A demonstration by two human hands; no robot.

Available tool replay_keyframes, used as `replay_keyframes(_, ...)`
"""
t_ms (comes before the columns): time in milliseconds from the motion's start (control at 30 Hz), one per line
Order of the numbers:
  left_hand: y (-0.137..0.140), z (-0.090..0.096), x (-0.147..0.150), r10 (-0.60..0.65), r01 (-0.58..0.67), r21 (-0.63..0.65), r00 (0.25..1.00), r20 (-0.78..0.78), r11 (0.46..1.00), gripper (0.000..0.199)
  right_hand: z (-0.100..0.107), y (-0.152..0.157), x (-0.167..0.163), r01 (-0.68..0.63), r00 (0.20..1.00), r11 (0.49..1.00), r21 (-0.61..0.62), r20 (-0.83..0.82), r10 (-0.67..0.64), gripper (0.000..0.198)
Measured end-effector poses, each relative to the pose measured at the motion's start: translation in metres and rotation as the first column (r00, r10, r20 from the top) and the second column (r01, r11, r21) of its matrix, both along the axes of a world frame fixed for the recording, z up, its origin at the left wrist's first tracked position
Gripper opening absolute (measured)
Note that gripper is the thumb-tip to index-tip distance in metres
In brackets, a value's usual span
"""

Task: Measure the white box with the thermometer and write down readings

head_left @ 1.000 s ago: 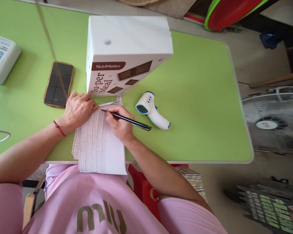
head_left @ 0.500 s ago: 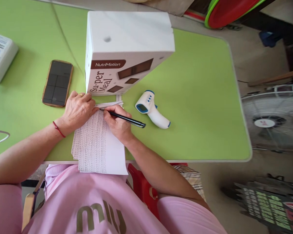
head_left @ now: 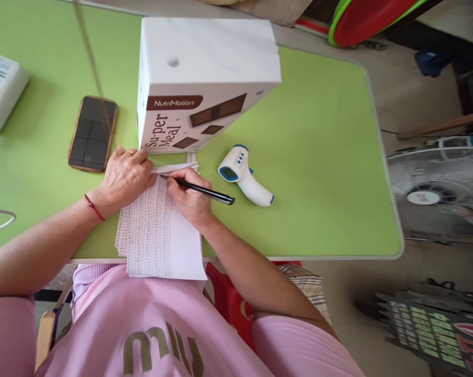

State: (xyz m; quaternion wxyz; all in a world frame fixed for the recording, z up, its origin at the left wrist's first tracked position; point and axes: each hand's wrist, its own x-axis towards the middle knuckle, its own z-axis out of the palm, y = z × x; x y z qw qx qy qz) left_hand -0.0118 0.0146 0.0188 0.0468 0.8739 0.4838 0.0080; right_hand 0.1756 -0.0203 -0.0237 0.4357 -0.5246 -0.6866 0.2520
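Note:
My right hand (head_left: 191, 201) grips a black pen (head_left: 208, 193) between thumb and fingers, its tip on the paper near the upper edge. Under it lies a stack of paper sheets (head_left: 157, 235), covered in rows of small handwriting on the left and blank on the right; its lower end overhangs the table edge. My left hand (head_left: 128, 175), with bent fingers, holds the top left of the stack, where a narrow folded strip of paper (head_left: 177, 167) stands up. Part of the strip is hidden by that hand.
A tall white box (head_left: 210, 52) stands just beyond the paper. Left of it lies a phone (head_left: 92, 133), and farther left a white device (head_left: 2, 91). An infrared thermometer (head_left: 244, 175) lies on the green table (head_left: 326, 173). Off its right end stands a fan (head_left: 436, 196).
Both hands and the pen hold almost the same place. A thin blurred dark line, seen over the table's left part, now crosses the phone. The view has shifted very slightly.

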Motion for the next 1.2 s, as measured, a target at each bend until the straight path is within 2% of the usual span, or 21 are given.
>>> replay_keyframes(267,0.0008,-0.0072,-0.0024,0.023,-0.025,0.006,0.987,0.158,1.0,0.016,-0.0003,0.0005,0.0004,0.015,0.999,1.0,0.002,-0.032,-0.015,0.016)
replay_keyframes(433,0.0008,-0.0059,-0.0025,-0.008,0.005,0.056,0.998,0.058,0.998,0.022,-0.0034,0.0017,0.0006,0.014,1.0,1.0,-0.019,-0.02,-0.014,0.014)
replay_keyframes(600,0.0006,-0.0038,-0.0008,-0.001,0.002,0.033,1.0,-0.009,0.999,0.025,-0.0031,0.0019,0.0013,-0.006,1.0,1.0,-0.017,0.001,0.006,0.015)
replay_keyframes(833,0.001,-0.0045,-0.0003,0.02,-0.021,0.017,0.999,0.051,1.0,0.022,-0.0015,0.0012,-0.0004,-0.002,0.999,1.0,0.024,-0.048,0.003,0.013)
replay_keyframes(1067,0.0012,-0.0022,0.0012,0.043,-0.043,-0.017,0.999,0.033,0.999,0.023,-0.0051,0.0014,0.0005,0.01,0.999,1.0,0.02,-0.036,-0.01,0.012)
replay_keyframes(1200,0.0016,-0.0083,-0.0016,0.004,-0.008,0.057,0.998,0.063,0.998,0.021,-0.0043,0.0017,0.0001,0.017,0.999,0.999,0.047,-0.04,-0.015,0.013)
